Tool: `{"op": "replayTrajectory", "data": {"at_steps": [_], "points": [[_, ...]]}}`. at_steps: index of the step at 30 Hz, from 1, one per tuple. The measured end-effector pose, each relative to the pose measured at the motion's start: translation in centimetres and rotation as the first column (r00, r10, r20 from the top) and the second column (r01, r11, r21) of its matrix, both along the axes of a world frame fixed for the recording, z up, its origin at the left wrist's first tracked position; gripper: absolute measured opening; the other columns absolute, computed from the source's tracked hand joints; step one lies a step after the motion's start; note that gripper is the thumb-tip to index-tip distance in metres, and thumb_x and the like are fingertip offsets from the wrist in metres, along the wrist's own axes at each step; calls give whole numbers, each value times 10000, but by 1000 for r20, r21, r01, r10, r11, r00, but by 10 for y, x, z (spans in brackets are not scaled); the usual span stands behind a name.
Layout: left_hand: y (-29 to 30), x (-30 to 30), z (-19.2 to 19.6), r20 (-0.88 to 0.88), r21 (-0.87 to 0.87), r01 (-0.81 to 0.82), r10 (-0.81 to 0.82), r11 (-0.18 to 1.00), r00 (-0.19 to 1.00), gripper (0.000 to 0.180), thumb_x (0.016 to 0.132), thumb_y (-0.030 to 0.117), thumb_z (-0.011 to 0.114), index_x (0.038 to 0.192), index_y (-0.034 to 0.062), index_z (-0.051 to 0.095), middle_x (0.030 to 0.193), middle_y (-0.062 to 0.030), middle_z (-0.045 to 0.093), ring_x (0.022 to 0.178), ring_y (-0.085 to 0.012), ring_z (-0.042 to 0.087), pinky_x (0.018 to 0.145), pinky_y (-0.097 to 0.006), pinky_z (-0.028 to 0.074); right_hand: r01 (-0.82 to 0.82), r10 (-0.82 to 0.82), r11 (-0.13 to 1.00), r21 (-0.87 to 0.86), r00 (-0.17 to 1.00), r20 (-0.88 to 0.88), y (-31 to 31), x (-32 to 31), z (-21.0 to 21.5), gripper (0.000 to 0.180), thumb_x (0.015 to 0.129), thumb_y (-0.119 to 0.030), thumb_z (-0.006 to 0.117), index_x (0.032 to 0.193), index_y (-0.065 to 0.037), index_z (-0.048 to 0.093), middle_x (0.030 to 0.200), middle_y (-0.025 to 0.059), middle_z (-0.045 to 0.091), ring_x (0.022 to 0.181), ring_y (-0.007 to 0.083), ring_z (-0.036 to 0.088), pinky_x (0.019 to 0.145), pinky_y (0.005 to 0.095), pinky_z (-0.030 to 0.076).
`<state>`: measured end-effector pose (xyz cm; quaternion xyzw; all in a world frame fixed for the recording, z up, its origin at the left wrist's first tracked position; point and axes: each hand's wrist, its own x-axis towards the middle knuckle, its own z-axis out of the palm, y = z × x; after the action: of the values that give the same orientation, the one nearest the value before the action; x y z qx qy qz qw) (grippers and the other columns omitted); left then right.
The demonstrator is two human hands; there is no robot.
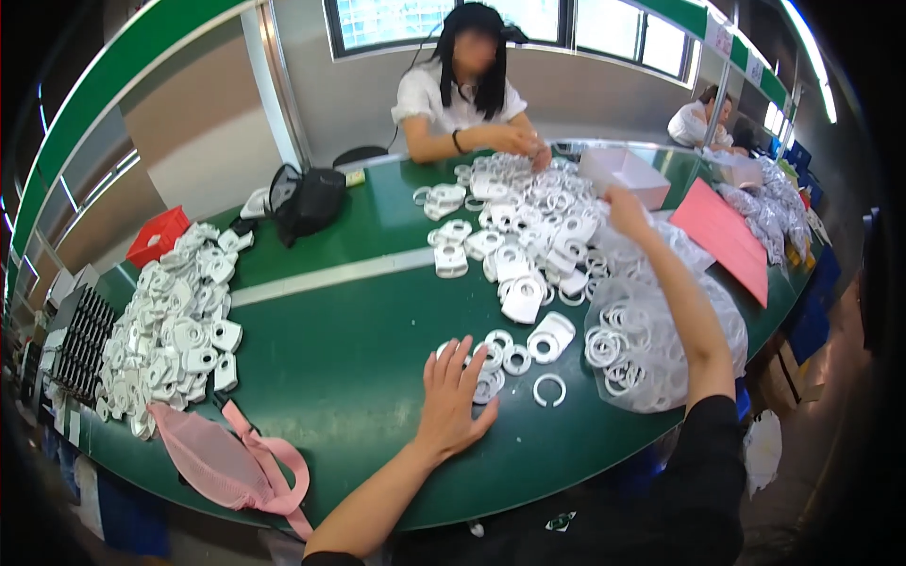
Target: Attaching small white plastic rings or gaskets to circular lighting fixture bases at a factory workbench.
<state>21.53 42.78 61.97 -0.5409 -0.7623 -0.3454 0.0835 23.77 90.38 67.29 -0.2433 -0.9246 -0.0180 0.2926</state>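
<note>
My left hand (451,404) lies palm down on the green table, fingers stretched and apart, touching or just beside a few white plastic rings (488,387). Near its fingertips are another white ring (516,358), a white plastic part with a round hole (551,337) and an open C-shaped ring (549,390). My right arm reaches far across to the right. There my right hand (626,212) is at the near left corner of a pale open box (628,174), beside the big heap of white parts (528,231). Its fingers are small and mostly hidden, so any held thing cannot be made out.
A clear plastic bag of white rings (665,349) lies under my right forearm. Pink sheet (722,236) at right; second white heap (175,330), red bin (159,236), black bag (307,203) and pink mesh bag (212,457) at left. A co-worker's hands (522,143) are over the heap opposite.
</note>
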Motion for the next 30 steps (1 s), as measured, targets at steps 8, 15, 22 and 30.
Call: {"op": "replayTrajectory", "data": {"at_steps": [8, 15, 22, 30], "points": [[6, -19, -6, 49, 85, -32, 28, 996, 998, 609, 752, 209, 639, 1288, 35, 408, 1318, -175, 375, 1237, -368, 327, 1025, -444, 280, 252, -257, 958, 135, 558, 789, 63, 27, 3, 260, 709, -131, 585, 840, 88, 640, 894, 241, 644, 757, 339, 657, 643, 408, 532], [7, -19, -15, 41, 119, -12, 7, 993, 999, 598, 752, 177, 647, 1277, 28, 405, 1298, -176, 386, 1213, -381, 337, 1011, -447, 291, 474, -107, 839, -267, 625, 774, 18, 26, 25, 522, 687, -367, 657, 1014, 40, 635, 949, 177, 659, 761, 286, 655, 645, 372, 535], [9, -16, -17, 42, 149, -24, 18, 989, 999, 562, 780, 195, 632, 1271, 31, 413, 1291, -170, 393, 1212, -364, 344, 1005, -435, 315, 147, -61, 984, -99, 805, 590, 29, 26, -16, 371, 689, -234, 617, 964, 16, 629, 996, 201, 638, 903, 332, 630, 759, 392, 499], [10, -19, -23, 29, 246, -50, 45, 968, 999, 497, 786, 202, 625, 1208, 6, 450, 1230, -185, 428, 1168, -356, 381, 986, -419, 341, 148, -165, 974, 171, 982, 90, 23, 47, 19, 409, 703, -261, 666, 1050, -55, 601, 1095, 185, 597, 999, 338, 576, 820, 411, 454]]}}
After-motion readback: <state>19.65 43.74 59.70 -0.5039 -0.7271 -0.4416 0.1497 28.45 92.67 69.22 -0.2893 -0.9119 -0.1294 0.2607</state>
